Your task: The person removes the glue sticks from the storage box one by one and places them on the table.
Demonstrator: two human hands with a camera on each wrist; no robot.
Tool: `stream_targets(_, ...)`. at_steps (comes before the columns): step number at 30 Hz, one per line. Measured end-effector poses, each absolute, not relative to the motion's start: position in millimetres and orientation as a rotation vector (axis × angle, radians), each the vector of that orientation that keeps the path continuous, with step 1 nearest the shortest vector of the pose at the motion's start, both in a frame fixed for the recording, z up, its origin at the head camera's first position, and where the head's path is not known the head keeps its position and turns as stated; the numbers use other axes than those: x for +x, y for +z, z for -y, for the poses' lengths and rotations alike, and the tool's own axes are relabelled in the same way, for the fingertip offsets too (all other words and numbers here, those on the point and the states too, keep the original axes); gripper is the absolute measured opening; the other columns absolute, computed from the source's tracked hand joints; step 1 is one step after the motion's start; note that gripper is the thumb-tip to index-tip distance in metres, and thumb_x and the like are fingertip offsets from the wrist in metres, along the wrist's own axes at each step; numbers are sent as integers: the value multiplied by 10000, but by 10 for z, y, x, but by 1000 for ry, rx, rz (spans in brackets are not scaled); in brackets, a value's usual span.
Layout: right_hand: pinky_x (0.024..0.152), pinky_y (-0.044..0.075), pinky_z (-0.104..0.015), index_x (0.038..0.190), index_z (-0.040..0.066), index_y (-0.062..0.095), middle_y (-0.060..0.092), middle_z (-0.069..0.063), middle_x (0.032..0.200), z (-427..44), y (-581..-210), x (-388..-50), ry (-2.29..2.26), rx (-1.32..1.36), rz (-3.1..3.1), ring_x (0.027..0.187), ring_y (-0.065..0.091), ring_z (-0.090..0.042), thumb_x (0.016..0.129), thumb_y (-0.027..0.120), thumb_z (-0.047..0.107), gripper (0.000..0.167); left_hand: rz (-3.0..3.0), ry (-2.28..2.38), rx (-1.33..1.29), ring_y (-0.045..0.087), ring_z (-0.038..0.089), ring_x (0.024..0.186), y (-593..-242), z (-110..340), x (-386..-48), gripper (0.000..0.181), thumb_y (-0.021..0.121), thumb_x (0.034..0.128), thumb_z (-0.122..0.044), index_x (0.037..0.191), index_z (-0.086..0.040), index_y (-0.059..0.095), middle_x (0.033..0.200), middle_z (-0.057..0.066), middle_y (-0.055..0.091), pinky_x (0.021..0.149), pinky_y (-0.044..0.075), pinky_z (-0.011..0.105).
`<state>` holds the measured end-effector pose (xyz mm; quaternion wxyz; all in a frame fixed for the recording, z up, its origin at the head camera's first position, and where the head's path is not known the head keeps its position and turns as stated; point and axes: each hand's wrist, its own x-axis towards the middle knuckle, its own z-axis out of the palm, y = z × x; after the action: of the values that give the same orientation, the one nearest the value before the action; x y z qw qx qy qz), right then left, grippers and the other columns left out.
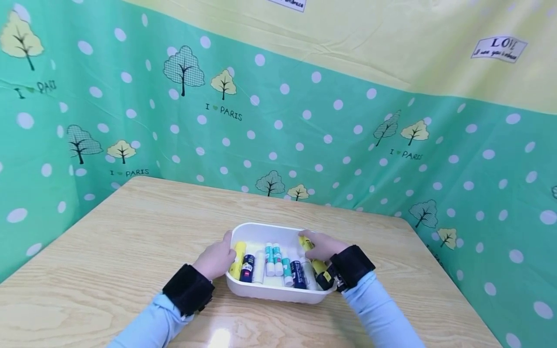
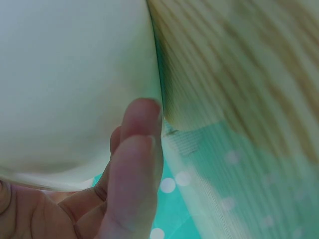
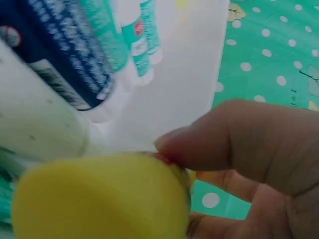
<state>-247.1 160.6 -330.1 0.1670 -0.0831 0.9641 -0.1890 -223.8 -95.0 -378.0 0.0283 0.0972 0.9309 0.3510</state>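
- Right hand (image 1: 324, 246), at 2 to 3 o'clock on the box: narrow, thumb and fingers pinching the black-ended yellow tube (image 1: 319, 267). Right wrist view shows the thumb tip laid against it.
- Left hand (image 1: 216, 258), at 9 o'clock: holding the end of the white box (image 1: 274, 292), fingers along the outer wall.
- Held tube: at the box's 3 o'clock end, slanting from 1 toward 4 o'clock, black end nearest the near corner. Whether it bears on the floor of the box — cannot tell.
- Step in hand, as judged: gripping or placing this one tube while the left hand steadies the box. Direction of travel not readable from one moment.
- Next move, as judged: keep the left hold firm; settling the tube calls for lowering the black end inside the rim before release, lifting it for a clear path past its neighbour.
- Neighbours, from 3 o'clock round to 9: pale tube (image 1: 309, 276), right navy tube (image 1: 298, 274), short teal tube (image 1: 287, 270), teal-and-white pair (image 1: 277, 261), white tube (image 1: 258, 268), left navy tube (image 1: 247, 268), plain yellow tube (image 1: 238, 258).
- Outward: wooden table (image 1: 109, 241) under the box; patterned cloth (image 1: 304, 130) beyond, toward 12.
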Motion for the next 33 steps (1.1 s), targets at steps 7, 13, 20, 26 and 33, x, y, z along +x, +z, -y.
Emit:
stream_targets(7,497,417,-274,1342,147,275,434,-161,1192,-1646,-3134,-2387,-588,-304,-2823,593,477,-149,843,460,99,534,-2871,1085,280,431,150,458,-3780,936,-2240,548,341,844,-97,1328,73,147,638,86,487,439,347,247)
stream_targets(13,662,415,-312,1369,83,185,350,-195,1295,-1742,-3100,-2310,-666,-328,-2927,802,503,-213,854,410,92,562,-2859,1094,282,436,151,463,-3802,932,-2250,551,334,847,-100,1333,64,132,642,83,485,445,351,249)
stream_targets(20,934,321,-459,1379,66,125,231,-206,1374,-1946,-3113,-2239,-806,-283,-2938,1156,360,-304,863,391,96,581,-2855,1099,279,425,150,452,-3784,937,-2234,553,328,853,-101,1339,60,122,619,79,474,441,349,251)
stream_targets(26,966,270,-500,1376,46,110,183,-228,1385,-2218,-3223,-2182,-877,-256,-2963,1244,246,-365,885,382,106,565,-2852,1103,276,426,150,452,-3786,927,-2235,556,329,849,-99,1342,52,121,624,80,478,443,350,251)
stream_targets(33,972,253,-513,1366,31,151,214,-234,1372,-2437,-3367,-2075,-942,-175,-3002,1240,237,-391,890,388,139,543,-2831,1119,258,431,157,466,-3767,916,-2219,551,328,852,-97,1346,36,123,647,89,483,453,351,254)
